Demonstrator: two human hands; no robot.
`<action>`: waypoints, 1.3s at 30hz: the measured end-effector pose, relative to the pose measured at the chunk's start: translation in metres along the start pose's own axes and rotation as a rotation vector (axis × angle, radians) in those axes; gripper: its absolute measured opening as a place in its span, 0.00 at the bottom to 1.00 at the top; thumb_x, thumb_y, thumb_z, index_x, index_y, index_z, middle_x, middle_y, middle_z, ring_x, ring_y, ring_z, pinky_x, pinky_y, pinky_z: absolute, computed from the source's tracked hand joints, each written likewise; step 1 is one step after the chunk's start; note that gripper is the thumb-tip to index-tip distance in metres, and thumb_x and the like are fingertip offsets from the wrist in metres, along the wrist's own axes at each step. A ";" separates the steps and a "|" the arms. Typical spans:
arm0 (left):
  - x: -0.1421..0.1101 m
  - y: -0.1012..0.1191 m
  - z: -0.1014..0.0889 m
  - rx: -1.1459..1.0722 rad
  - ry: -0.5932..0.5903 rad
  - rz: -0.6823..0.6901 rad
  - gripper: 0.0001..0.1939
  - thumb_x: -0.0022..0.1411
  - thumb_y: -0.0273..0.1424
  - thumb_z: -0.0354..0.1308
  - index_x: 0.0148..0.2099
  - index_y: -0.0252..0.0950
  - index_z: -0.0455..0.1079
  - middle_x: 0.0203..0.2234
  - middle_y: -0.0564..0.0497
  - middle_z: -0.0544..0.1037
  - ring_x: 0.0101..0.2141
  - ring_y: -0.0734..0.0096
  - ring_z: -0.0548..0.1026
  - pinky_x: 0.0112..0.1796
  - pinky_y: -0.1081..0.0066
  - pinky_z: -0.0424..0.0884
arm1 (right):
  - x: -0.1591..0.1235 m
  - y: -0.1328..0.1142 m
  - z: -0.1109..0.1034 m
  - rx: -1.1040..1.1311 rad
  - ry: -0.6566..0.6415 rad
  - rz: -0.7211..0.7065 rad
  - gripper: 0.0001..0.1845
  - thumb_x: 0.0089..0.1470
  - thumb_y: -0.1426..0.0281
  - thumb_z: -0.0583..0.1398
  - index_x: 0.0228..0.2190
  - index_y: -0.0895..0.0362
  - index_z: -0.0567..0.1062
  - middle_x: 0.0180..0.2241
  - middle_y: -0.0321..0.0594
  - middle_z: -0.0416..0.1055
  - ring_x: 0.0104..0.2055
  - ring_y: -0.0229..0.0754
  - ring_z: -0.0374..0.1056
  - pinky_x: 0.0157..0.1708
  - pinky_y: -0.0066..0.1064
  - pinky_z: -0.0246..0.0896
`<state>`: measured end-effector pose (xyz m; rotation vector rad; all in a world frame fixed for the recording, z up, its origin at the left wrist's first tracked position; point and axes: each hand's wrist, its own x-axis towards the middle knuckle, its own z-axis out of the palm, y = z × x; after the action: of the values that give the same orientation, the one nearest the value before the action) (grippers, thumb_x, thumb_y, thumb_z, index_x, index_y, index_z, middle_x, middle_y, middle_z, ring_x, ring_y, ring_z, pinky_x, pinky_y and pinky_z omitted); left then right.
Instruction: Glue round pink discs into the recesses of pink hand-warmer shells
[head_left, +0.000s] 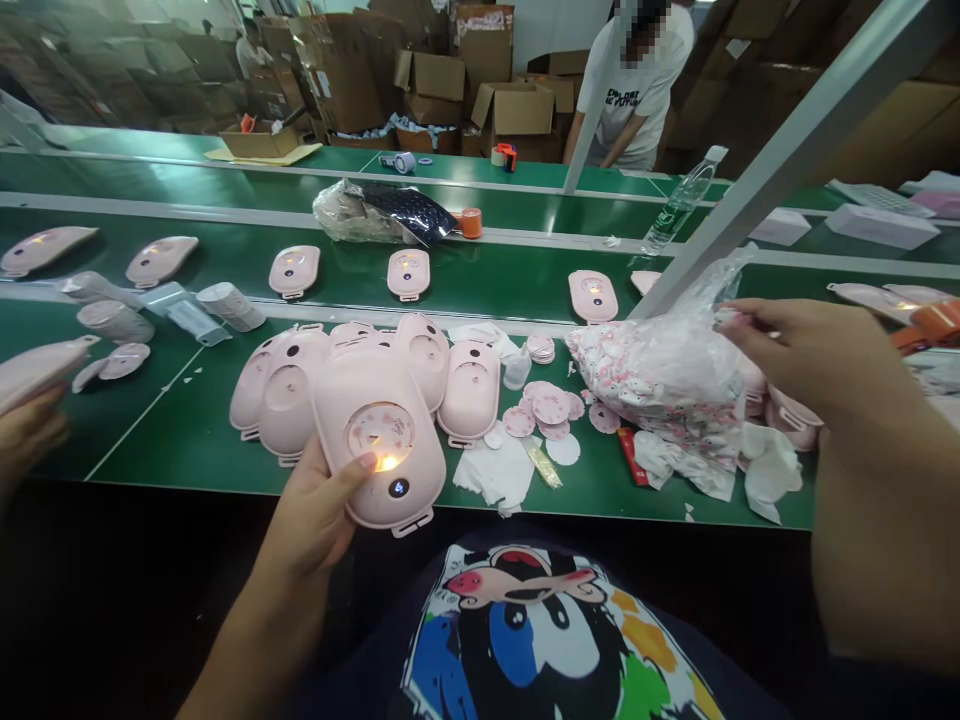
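Note:
My left hand (315, 505) grips a pink plastic device (379, 450) from below, its round window lit and a small blue-lit button near the lower end. More pink housings (289, 380) lie in a cluster just beyond it on the green belt (150, 440). My right hand (795, 360) is at the neck of a clear plastic bag (652, 355) stuffed with pink printed pieces, its fingers closed on the film. Loose pink discs (547, 405) and white paper scraps (495, 470) lie between my hands. A co-worker's hand (30, 430) at the left edge holds another pink housing.
Further pink housings (409, 273) stand in a row on the far belt, near a dark bag (386, 212) and an orange tape roll (470, 223). A white metal post (750, 170) slants across the right. Cardboard boxes (495, 110) and a standing person (637, 90) are behind.

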<state>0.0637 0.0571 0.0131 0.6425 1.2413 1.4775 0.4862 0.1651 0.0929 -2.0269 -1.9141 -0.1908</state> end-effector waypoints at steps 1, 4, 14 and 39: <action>0.001 0.000 0.001 -0.005 0.001 0.006 0.34 0.45 0.31 0.73 0.56 0.38 0.71 0.44 0.44 0.79 0.42 0.59 0.77 0.37 0.71 0.78 | -0.015 -0.006 -0.005 0.067 0.019 0.009 0.21 0.58 0.56 0.59 0.43 0.59 0.79 0.28 0.42 0.73 0.29 0.33 0.67 0.30 0.27 0.57; 0.003 -0.004 0.008 -0.036 -0.003 0.012 0.33 0.46 0.30 0.73 0.55 0.39 0.71 0.45 0.46 0.79 0.43 0.61 0.77 0.38 0.72 0.78 | -0.065 -0.048 0.008 0.507 -0.246 -0.226 0.25 0.60 0.51 0.54 0.44 0.56 0.78 0.31 0.40 0.75 0.29 0.33 0.69 0.29 0.24 0.64; -0.012 -0.005 0.009 -0.006 -0.052 0.004 0.35 0.43 0.31 0.74 0.55 0.37 0.70 0.44 0.44 0.79 0.44 0.56 0.77 0.39 0.67 0.78 | -0.126 -0.142 0.105 0.148 -0.700 -0.407 0.22 0.62 0.67 0.56 0.57 0.53 0.69 0.46 0.48 0.66 0.47 0.50 0.67 0.47 0.42 0.64; 0.000 -0.029 -0.026 -0.071 0.034 0.001 0.51 0.40 0.43 0.75 0.63 0.31 0.60 0.42 0.36 0.80 0.46 0.39 0.76 0.44 0.54 0.74 | -0.118 -0.141 0.185 0.105 -0.470 -0.706 0.17 0.41 0.78 0.68 0.36 0.54 0.77 0.39 0.37 0.71 0.41 0.42 0.68 0.37 0.27 0.54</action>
<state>0.0513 0.0446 -0.0221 0.5728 1.2097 1.5319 0.3120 0.1206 -0.0965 -1.3231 -2.8015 0.2388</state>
